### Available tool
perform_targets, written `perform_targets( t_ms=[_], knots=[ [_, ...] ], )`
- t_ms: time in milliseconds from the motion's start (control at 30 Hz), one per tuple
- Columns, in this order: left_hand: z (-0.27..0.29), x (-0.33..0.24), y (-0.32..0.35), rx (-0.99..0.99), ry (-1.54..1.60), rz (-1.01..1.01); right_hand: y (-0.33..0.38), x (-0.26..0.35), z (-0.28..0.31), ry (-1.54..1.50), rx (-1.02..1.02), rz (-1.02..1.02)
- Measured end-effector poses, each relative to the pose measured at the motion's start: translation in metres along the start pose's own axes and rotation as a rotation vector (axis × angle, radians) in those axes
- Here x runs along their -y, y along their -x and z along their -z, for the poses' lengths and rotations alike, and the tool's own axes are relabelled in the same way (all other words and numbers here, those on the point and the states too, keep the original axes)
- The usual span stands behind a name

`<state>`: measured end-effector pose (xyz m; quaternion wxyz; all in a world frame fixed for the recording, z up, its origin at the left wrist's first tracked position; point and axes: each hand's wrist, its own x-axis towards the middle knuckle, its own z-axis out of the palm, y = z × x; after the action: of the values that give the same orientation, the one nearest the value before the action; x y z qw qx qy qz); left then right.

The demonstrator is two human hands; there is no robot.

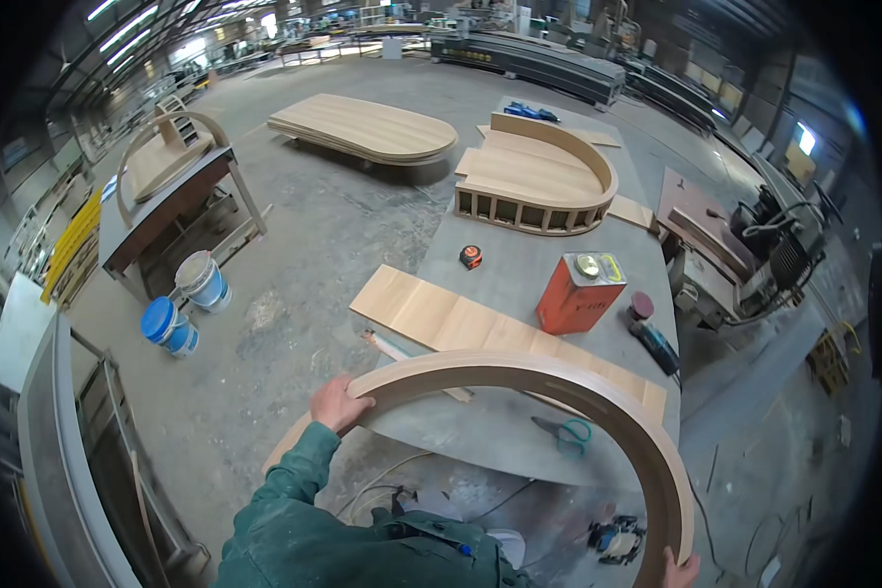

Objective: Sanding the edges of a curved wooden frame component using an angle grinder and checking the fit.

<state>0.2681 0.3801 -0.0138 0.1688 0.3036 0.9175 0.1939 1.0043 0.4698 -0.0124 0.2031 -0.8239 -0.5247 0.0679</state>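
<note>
Two buckets [204, 281] [172, 329], capped red can [576, 302], held arch [519, 372]

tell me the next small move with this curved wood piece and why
Probably guide the curved wood piece slowly clear of the green-handled scissors: the left hand and right hand hold it, and the scissors appear inside its curve.

The left hand [340, 404] was curled closed, its green-sleeved arm [299, 468] extended forward; the right hand [680, 570] gripped lower, partly seen.
</note>
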Motion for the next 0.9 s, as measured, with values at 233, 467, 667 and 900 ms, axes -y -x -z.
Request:
perform_targets(
  t_ms=[233, 467, 667, 900],
  knots=[
    [-0.075, -0.037, 0.051, -0.197, 0.04, 0.297, -0.252, 0.082, -0.109, -0.031, 0.13, 0.359],
    [-0.136, -0.073, 0.11, -0.205, 0.07, 0.54, -0.371, 0.162, -0.163, -0.005, 0.214, 0.598],
    [-0.168, -0.074, 0.128, -0.184, 0.054, 0.64, -0.395, 0.19, -0.181, -0.016, 0.323, 0.628],
    [-0.157, -0.097, 0.104, -0.206, 0.029, 0.611, -0.411, 0.186, -0.212, 0.012, 0.374, 0.603]
  ],
)
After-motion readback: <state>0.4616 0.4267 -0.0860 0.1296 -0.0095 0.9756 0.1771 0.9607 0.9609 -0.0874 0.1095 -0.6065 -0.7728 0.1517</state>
